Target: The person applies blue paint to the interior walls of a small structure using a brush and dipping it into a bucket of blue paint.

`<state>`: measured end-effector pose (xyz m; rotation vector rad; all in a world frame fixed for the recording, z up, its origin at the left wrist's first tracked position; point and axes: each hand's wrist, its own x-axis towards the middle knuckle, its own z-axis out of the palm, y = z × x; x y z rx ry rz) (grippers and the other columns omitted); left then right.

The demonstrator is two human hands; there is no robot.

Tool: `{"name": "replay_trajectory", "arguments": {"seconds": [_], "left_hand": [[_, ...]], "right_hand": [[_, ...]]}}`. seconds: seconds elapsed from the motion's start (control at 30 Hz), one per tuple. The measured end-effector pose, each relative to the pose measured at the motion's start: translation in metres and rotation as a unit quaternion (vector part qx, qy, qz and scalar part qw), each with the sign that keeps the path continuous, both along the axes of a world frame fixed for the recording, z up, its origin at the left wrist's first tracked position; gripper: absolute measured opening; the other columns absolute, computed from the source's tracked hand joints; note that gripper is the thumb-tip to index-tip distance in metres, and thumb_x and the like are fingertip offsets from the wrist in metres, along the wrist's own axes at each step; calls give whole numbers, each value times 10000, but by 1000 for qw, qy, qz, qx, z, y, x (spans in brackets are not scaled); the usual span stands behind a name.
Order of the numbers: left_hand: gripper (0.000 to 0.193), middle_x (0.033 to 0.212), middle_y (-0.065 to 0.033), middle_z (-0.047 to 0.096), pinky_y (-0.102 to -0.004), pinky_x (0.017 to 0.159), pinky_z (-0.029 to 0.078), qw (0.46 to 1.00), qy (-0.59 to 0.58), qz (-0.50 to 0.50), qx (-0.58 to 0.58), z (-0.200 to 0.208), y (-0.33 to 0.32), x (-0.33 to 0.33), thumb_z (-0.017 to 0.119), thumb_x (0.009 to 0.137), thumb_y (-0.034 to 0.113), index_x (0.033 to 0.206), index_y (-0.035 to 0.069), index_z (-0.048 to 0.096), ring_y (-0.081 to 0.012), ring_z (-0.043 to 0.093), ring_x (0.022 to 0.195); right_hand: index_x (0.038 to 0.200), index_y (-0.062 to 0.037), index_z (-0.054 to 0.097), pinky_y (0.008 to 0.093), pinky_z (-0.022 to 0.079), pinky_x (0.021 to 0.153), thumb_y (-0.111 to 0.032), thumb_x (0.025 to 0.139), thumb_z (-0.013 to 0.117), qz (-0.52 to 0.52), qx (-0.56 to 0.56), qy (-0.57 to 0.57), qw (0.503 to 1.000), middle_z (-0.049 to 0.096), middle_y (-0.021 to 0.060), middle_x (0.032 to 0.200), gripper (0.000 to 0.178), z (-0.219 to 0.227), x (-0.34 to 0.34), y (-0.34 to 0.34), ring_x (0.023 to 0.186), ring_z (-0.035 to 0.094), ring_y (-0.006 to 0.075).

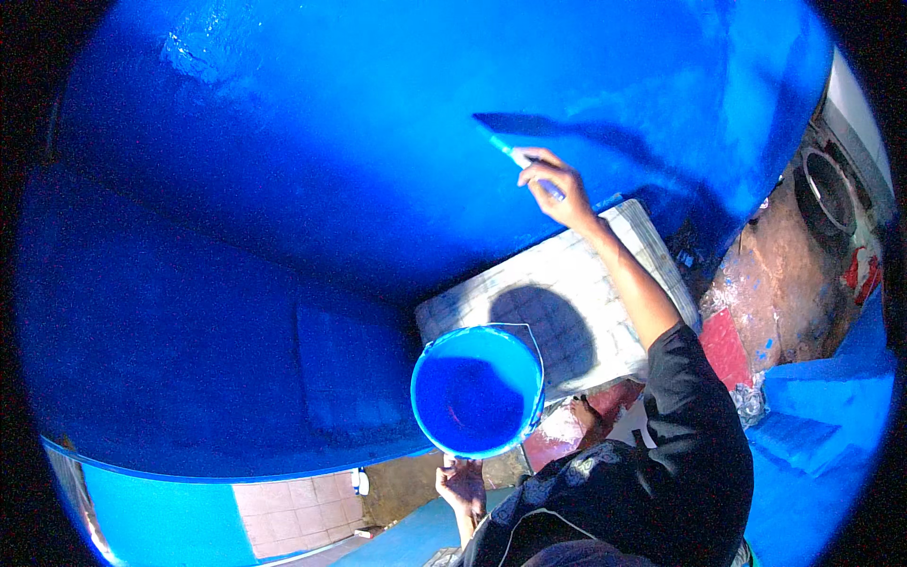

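Observation:
My right hand (551, 184) is closed round the handle of a paintbrush (498, 141). Its tip points up and left at the bright blue wall (378, 123), where it meets its own shadow. Whether the bristles touch the wall I cannot tell for sure. Below and to the left, a light blue bucket (422, 364) holds deep blue paint (468, 406), and its thin wire handle leans to the right side. My left hand (462, 484) supports the bucket at its near lower side, with the fingers partly hidden beneath it.
A white tiled block (619, 321) stands below the wall, with the bucket's round shadow on it. At the right are a dark round tub (825, 189), a stained floor (779, 274) and blue steps (803, 444). A blue side wall (179, 350) rises on the left.

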<state>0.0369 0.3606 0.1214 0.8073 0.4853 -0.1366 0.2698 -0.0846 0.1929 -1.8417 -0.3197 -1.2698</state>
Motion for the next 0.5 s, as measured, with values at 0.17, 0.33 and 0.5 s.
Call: {"name": "replay_trajectory", "arguments": {"seconds": [0.17, 0.33, 0.5], "left_hand": [[306, 1017, -36, 672, -416, 891, 447, 998, -36, -39, -27, 3, -5, 3, 472, 734, 186, 968, 93, 645, -247, 593, 965], [320, 1026, -52, 667, -413, 899, 439, 1000, 3, -3, -13, 8, -7, 1, 473, 724, 186, 977, 92, 645, -257, 582, 995], [318, 1055, -61, 662, -424, 934, 417, 999, -21, -21, -23, 11, -8, 2, 484, 714, 190, 960, 83, 654, -269, 573, 1022]], "right_hand": [[812, -44, 641, 357, 461, 883, 100, 762, 582, -207, 59, -91, 972, 647, 143, 1060, 163, 1, -2, -74, 1041, 604, 280], [805, -65, 646, 377, 464, 890, 76, 752, 589, -275, 92, -80, 954, 641, 147, 1089, 160, -15, 2, -55, 1062, 600, 296], [836, -96, 647, 385, 486, 874, 36, 771, 616, -57, 39, -11, 998, 593, 146, 1197, 150, -42, 6, 2, 1100, 586, 314]]}}
